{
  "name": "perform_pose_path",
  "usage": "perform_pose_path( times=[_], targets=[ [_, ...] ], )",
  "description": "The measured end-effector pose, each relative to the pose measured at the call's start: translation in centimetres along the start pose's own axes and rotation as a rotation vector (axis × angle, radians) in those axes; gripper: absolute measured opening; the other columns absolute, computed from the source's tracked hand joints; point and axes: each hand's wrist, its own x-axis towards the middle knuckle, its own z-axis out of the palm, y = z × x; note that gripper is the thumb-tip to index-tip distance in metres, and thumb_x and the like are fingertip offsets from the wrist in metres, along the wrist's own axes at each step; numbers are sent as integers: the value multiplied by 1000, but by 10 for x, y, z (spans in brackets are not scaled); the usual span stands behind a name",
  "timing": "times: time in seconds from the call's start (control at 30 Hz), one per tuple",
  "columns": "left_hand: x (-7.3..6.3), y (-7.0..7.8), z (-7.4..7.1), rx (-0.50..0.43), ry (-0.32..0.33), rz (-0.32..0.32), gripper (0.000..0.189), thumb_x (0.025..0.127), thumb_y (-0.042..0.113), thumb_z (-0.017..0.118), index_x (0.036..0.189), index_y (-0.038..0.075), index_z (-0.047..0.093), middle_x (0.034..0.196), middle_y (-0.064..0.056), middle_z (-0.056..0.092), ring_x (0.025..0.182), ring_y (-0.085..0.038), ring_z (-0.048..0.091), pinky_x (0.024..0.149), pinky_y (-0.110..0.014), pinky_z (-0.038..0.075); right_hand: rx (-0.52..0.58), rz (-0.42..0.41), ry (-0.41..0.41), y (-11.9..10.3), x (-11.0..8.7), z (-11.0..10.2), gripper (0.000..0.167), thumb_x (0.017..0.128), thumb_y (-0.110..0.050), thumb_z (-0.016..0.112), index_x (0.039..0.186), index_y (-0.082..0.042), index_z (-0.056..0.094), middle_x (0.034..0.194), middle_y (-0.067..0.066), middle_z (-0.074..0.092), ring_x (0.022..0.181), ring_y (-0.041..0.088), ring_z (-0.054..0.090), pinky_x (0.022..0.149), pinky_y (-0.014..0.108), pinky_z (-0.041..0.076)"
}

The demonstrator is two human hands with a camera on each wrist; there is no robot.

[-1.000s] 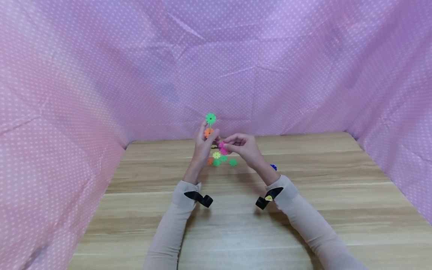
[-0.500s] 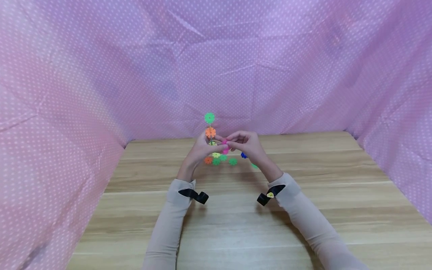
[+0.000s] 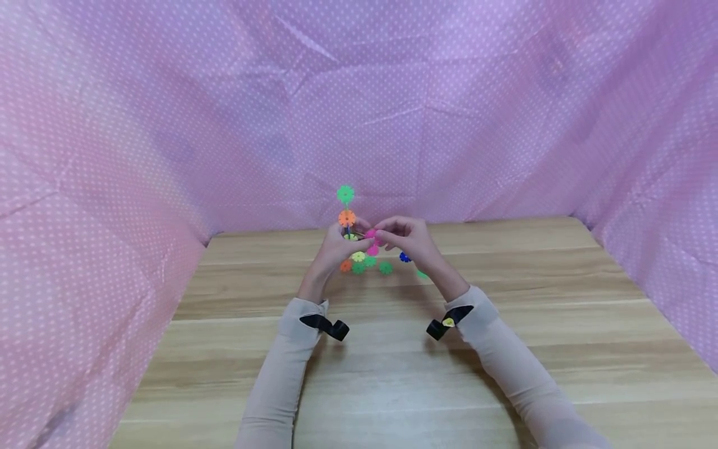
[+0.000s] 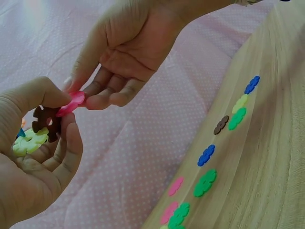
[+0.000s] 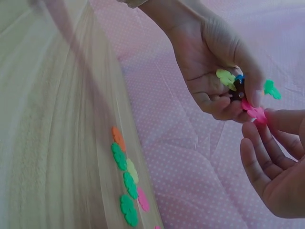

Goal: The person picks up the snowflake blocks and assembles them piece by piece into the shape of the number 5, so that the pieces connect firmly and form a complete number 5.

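In the head view my left hand (image 3: 333, 251) holds a raised chain of notched, flower-shaped plastic discs. A green disc (image 3: 345, 194) tops the chain, with an orange disc (image 3: 346, 218) below. Lower in it, a yellow disc (image 4: 31, 141) and a brown disc (image 4: 46, 123) show within the left fingers. My right hand (image 5: 281, 167) pinches a pink disc (image 5: 256, 112) at the brown disc's edge. The left thumb also presses at that join, so both hands meet there. The slots between brown and pink are covered by fingertips.
Loose discs lie on the wooden table (image 3: 370, 374) beneath and beyond the hands, among them a green disc (image 3: 385, 267), a blue disc (image 3: 405, 257) and an orange disc (image 3: 345, 265). A pink dotted cloth (image 3: 359, 125) hangs behind and at both sides.
My left hand has turned, bringing its thumb and fingers to the join beside the pink disc. The right hand has kept its pinch; over the last half second both hands barely move.
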Motion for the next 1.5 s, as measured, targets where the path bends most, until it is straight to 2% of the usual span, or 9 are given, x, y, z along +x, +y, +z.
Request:
perform_pose_path(
  times=[0.13, 0.33, 0.53, 0.67, 0.77, 0.93, 1.1, 1.3, 1.5],
  targets=[
    [1, -3, -1, -32, 32, -10, 23, 88, -1, 74, 110, 2, 66, 102, -4, 64, 91, -16, 63, 77, -24, 58, -7, 28, -12, 4, 1, -4, 24, 98, -15, 69, 112, 4, 71, 94, 5, 76, 85, 20, 72, 74, 31, 62],
    [5, -5, -3, -58, 45, -30, 27, 87, -3, 73, 112, -1, 66, 99, -3, 65, 86, -16, 66, 76, -24, 60, 16, 73, -29, 5, 4, -14, 25, 98, -13, 68, 114, 7, 68, 90, 2, 74, 82, 13, 70, 77, 34, 62],
    [8, -6, -10, -40, 30, -5, 26, 88, -3, 73, 112, -1, 66, 97, -3, 63, 85, -15, 65, 74, -24, 59, -56, 122, -64, 2, 5, -24, 30, 100, -18, 67, 117, 5, 68, 98, 16, 74, 86, 22, 71, 77, 31, 61],
    [9, -7, -12, -31, 22, -8, 25, 88, -3, 73, 112, 0, 66, 95, -4, 63, 82, -17, 66, 74, -26, 60, -141, 179, -102, 3, 4, -30, 26, 100, -26, 68, 114, -4, 71, 98, 12, 75, 82, 19, 71, 49, 25, 48],
    [9, -7, -13, 0, 17, -17, 25, 87, -1, 74, 111, 1, 66, 97, -6, 63, 86, -17, 64, 76, -27, 58, -191, 221, -133, 7, 3, -35, 23, 99, -26, 68, 112, -8, 73, 92, 7, 75, 80, 21, 70, 39, 24, 31],
    [10, -7, -12, 44, 11, -8, 26, 85, 0, 77, 110, 1, 68, 102, -11, 65, 94, -18, 61, 76, -26, 56, -285, 223, -204, 17, 4, -38, 21, 98, -17, 68, 113, -3, 73, 96, 17, 75, 89, 38, 70, 51, 26, 47],
    [9, -6, -10, 43, 0, -21, 25, 86, 1, 78, 108, 2, 67, 101, -8, 67, 93, -18, 63, 81, -34, 60, -377, 174, -317, 32, 5, -38, 22, 95, -5, 69, 114, 7, 70, 101, 23, 74, 94, 32, 70, 80, 29, 59],
    [6, -4, -9, 35, 6, -33, 23, 87, 2, 77, 108, 3, 68, 98, -4, 66, 91, -17, 64, 89, -52, 58, -439, 138, -393, 43, 8, -34, 20, 90, 1, 71, 110, 4, 71, 98, 18, 74, 92, 23, 69, 84, 25, 58],
    [3, -4, -8, 44, 6, -26, 22, 87, 0, 76, 107, 2, 68, 97, -5, 66, 88, -17, 63, 79, -38, 61, -452, 146, -449, 52, 12, -32, 27, 85, 3, 77, 111, 6, 70, 99, 20, 71, 90, 20, 66, 79, 21, 57]
  ],
)
